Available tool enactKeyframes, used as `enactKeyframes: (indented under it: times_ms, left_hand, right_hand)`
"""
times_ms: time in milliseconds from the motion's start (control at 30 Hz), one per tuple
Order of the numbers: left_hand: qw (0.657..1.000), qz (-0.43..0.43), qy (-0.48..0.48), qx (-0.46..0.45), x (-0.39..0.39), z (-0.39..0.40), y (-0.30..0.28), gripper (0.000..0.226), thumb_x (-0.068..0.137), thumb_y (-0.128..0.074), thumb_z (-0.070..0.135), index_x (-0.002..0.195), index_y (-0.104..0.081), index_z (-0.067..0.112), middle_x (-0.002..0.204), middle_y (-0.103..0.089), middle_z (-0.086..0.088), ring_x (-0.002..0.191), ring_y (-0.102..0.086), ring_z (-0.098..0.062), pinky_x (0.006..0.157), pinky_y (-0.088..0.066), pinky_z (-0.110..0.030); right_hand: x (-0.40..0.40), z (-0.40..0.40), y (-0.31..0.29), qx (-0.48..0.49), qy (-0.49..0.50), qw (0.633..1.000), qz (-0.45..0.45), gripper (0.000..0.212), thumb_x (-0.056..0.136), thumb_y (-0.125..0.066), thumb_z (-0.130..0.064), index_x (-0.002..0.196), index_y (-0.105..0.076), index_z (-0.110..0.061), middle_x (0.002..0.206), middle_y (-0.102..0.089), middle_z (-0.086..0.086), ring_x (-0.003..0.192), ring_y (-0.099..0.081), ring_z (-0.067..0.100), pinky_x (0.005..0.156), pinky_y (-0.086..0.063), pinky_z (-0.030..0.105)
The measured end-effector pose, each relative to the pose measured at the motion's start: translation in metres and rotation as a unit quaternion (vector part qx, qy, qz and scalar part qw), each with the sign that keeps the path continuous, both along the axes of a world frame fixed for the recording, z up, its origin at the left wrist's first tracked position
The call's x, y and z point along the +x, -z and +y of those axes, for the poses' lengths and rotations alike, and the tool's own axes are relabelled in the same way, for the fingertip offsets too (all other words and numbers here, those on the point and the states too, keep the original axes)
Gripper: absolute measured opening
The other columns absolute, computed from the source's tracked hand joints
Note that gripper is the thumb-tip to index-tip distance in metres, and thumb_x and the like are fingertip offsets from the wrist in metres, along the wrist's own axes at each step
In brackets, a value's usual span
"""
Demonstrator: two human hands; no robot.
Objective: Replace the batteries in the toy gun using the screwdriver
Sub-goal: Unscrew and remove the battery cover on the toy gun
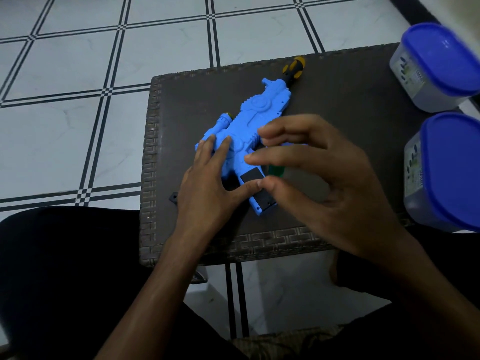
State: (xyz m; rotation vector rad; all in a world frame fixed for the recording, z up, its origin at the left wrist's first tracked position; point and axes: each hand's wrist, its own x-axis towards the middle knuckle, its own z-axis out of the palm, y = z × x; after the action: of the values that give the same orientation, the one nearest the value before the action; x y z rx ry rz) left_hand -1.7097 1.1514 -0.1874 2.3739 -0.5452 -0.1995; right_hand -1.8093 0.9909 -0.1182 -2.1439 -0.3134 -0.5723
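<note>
On the bench (337, 105): toy gun (249, 126), left hand (207, 183) pressing it flat; right hand (319, 175) released above the grip's black battery bay, seemingly reseating cells; screwdriver (293, 70) needed next.

Bare forearms, no sleeves; black trousers (52, 268) on legs.

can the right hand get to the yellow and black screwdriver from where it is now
Probably yes: the right hand hovers open above the blue plastic toy gun, and the yellow and black screwdriver lies uncovered past the gun's far end.
</note>
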Motion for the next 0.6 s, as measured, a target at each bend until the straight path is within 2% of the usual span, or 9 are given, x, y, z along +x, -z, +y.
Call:
enactKeyframes:
  times_ms: [133, 233, 367, 500, 600]
  left_hand:
    - [1.0, -0.006, 0.005, 0.003, 0.0017, 0.0006, 0.0026, 0.108, 0.06, -0.044, 0.084, 0.154, -0.032, 0.033, 0.165, -0.02, 0.01, 0.151, -0.022, -0.009, 0.116, -0.034, -0.045]
    - [1.0, -0.006, 0.006, 0.013, 0.003, 0.0008, 0.0054, 0.106, 0.061, -0.044, 0.084, 0.154, -0.031, 0.036, 0.165, -0.019, 0.012, 0.15, -0.018, -0.007, 0.117, -0.032, -0.042]
    - [1.0, 0.002, 0.0, 0.006, 0.0011, 0.0003, 0.0022, 0.107, 0.058, -0.044, 0.082, 0.154, -0.033, 0.035, 0.166, -0.018, 0.011, 0.151, -0.018, -0.008, 0.118, -0.031, -0.045]
    - [1.0, 0.002, -0.004, 0.003, -0.0004, 0.0001, -0.0006, 0.109, 0.058, -0.041, 0.082, 0.155, -0.032, 0.032, 0.165, -0.019, 0.01, 0.151, -0.019, -0.009, 0.118, -0.029, -0.041]
    - [1.0, -0.004, 0.002, 0.011, 0.0009, 0.0002, 0.0017, 0.107, 0.059, -0.044, 0.083, 0.154, -0.031, 0.034, 0.165, -0.019, 0.01, 0.151, -0.019, -0.009, 0.118, -0.031, -0.041]
  right_hand:
    - [0.0012, 0.0004, 0.0, 0.012, 0.009, 1.0, -0.003, 0.029, 0.085, -0.075, -0.001, 0.112, -0.072, -0.009, 0.098, -0.062, 0.009, 0.091, -0.063, 0.019, 0.083, -0.049, 0.025]
    - [-0.0015, 0.0001, -0.001, 0.065, -0.002, 0.998, 0.015, 0.035, 0.087, -0.069, 0.005, 0.12, -0.064, -0.007, 0.108, -0.07, 0.006, 0.101, -0.068, 0.016, 0.09, -0.055, 0.03]
    - [-0.0022, -0.0013, -0.002, 0.02, -0.013, 1.0, 0.005, 0.03, 0.085, -0.064, 0.011, 0.111, -0.069, -0.002, 0.119, -0.067, 0.008, 0.114, -0.064, 0.012, 0.099, -0.048, 0.025]
    - [0.0003, -0.0042, -0.003, 0.0, 0.014, 1.0, -0.025, 0.021, 0.084, -0.078, -0.004, 0.104, -0.074, -0.005, 0.099, -0.065, 0.012, 0.092, -0.066, 0.019, 0.084, -0.051, 0.028]
    - [-0.0026, -0.0032, -0.0018, 0.046, 0.015, 0.999, -0.016, 0.024, 0.086, -0.074, 0.001, 0.11, -0.07, -0.003, 0.101, -0.071, 0.01, 0.094, -0.07, 0.019, 0.085, -0.056, 0.032]
